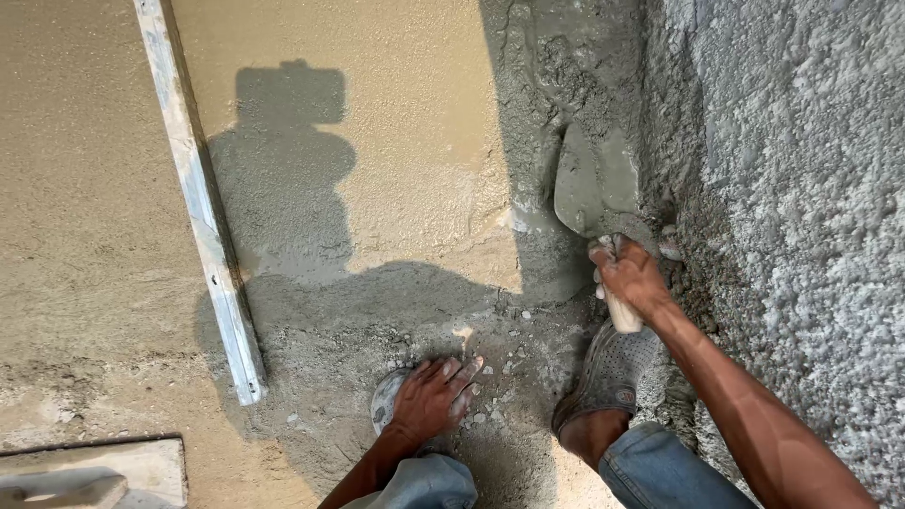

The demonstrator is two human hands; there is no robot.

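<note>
My right hand [630, 273] grips the pale wooden handle of a steel trowel [596, 177], whose mortar-smeared blade lies flat on wet grey cement beside the rough wall [801, 188]. My left hand [436, 396] rests palm down, fingers spread, on the gritty floor over the toe of my left shoe. My right shoe [608, 372] stands just below the trowel handle. Both knees in blue jeans show at the bottom edge.
A long pale straightedge [203, 203] lies on the smooth wet screed [94, 188], running from the top edge down to the lower left. A wooden float [94, 476] sits in the bottom left corner. Loose gravel is scattered between my feet.
</note>
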